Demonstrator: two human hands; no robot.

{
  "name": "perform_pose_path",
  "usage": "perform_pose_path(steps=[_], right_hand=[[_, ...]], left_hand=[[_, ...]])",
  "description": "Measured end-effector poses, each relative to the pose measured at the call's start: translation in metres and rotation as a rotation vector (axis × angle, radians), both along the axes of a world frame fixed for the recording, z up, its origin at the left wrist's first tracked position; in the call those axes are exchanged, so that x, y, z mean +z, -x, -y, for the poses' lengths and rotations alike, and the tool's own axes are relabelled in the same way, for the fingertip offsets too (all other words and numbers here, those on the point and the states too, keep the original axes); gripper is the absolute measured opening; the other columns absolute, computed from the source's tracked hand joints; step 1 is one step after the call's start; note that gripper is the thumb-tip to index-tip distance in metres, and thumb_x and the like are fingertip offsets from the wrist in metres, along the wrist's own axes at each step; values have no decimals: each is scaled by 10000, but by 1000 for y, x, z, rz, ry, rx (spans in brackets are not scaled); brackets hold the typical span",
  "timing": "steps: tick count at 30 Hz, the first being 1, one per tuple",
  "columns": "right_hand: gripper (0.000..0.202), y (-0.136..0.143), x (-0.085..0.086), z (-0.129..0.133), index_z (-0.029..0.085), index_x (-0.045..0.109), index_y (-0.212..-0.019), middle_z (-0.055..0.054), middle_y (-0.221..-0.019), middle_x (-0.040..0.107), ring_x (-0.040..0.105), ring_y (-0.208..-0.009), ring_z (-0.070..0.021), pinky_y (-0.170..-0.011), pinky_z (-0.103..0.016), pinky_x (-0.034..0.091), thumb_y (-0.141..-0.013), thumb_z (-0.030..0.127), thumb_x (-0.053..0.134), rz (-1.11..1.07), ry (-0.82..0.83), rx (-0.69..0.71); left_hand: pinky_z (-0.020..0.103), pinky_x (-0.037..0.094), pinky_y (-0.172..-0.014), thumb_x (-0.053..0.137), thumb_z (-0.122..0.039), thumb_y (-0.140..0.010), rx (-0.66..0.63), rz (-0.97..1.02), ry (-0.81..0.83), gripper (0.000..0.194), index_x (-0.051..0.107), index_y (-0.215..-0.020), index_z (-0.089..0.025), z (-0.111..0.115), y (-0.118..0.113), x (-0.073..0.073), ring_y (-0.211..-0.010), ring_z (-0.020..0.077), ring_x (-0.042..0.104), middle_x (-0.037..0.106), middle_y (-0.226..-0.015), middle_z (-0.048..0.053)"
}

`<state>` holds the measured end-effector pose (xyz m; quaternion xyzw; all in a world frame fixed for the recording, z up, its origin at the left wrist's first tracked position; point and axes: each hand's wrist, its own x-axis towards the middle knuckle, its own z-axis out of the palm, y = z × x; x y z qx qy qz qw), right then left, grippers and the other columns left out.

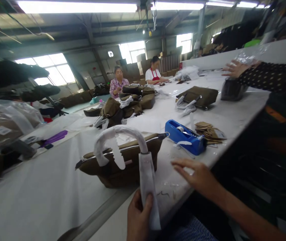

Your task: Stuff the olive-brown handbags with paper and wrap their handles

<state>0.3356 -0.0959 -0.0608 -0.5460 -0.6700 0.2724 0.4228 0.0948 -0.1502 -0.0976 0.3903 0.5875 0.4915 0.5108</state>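
Head view of a long white table [45, 194] in a workshop. The left hand [138, 217], at the lower edge of the view, pinches the loose lower end of a white wrapping strip [146, 182] between the thumb and the other fingers; the thumb lies across the front of the strip. The strip runs up from the hand to the handle [120, 134] of an olive-brown bag [125, 160], which stands upright on the table just in front of the person. The handle arches above the bag's zip and is covered in white wrapping.

The right hand [195, 174] holds nothing: fingers spread and extended, palm down, low over the table edge just right of the bag. Whether it touches the table surface cannot be told.

Just beyond the right hand lies a blue tape dispenser [185, 137], and beside it, further right, a small pile of brown paper tags [208, 131].

Further along the table lie more olive-brown bags: a heap [130, 102] near the middle and a single bag [199, 96] to the right. At the far end sit two other workers [135, 80]. At the upper right, another person's hand [234, 69], in a dark dotted sleeve, holds a clear plastic bag [248, 57].
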Motion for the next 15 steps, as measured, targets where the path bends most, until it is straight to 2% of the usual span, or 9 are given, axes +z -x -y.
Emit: perform_pose_path(steps=[2,4,6,9,12,15], right_hand=[[326,-44,8,-34,237,759,-1124,-82,-1234,720,627,-1208,-288,-1134,-448,417,-930,443,596,106,-154,-303],[279,-83,13,-69,201,775,-1009,-127,-1372,634,497,-1366,-318,-1226,-460,281,-872,397,631,161,-193,-412],[186,-109,11,-99,197,777,-831,-154,-1351,642,472,-1383,-355,-1231,-492,253,-801,354,683,171,-140,-418],[166,-129,1,-126,209,745,-647,-151,-1187,731,567,-1282,-396,-1164,-553,345,-695,365,775,129,13,-368],[270,-132,-8,-131,197,771,-680,-145,-1171,745,663,-1152,-373,-1007,-502,508,-674,466,792,25,136,-305],[360,-128,-4,-125,184,797,-767,-149,-1294,691,667,-1151,-342,-879,-396,570,-707,536,752,-97,165,-287]], left_hand=[[344,520,-841,816,-546,-688,17,-27,-4,491,755,-951,-135,-3,1,0,-929,314,688,770,-910,104],[357,525,-856,817,-551,-677,24,-46,-20,506,756,-954,-133,-6,1,0,-939,326,690,772,-920,110],[372,530,-859,808,-567,-679,6,-57,-38,505,758,-938,-136,-9,0,-2,-939,336,692,774,-914,115],[389,531,-880,790,-585,-683,-7,-70,-44,506,763,-925,-141,-12,0,-5,-941,343,692,777,-928,123],[388,515,-938,794,-568,-673,11,-61,-27,520,766,-970,-141,-14,1,-8,-990,345,690,777,-1009,132],[382,513,-939,797,-549,-679,-7,-52,-22,504,767,-971,-139,-17,3,-9,-986,342,693,779,-973,126]])
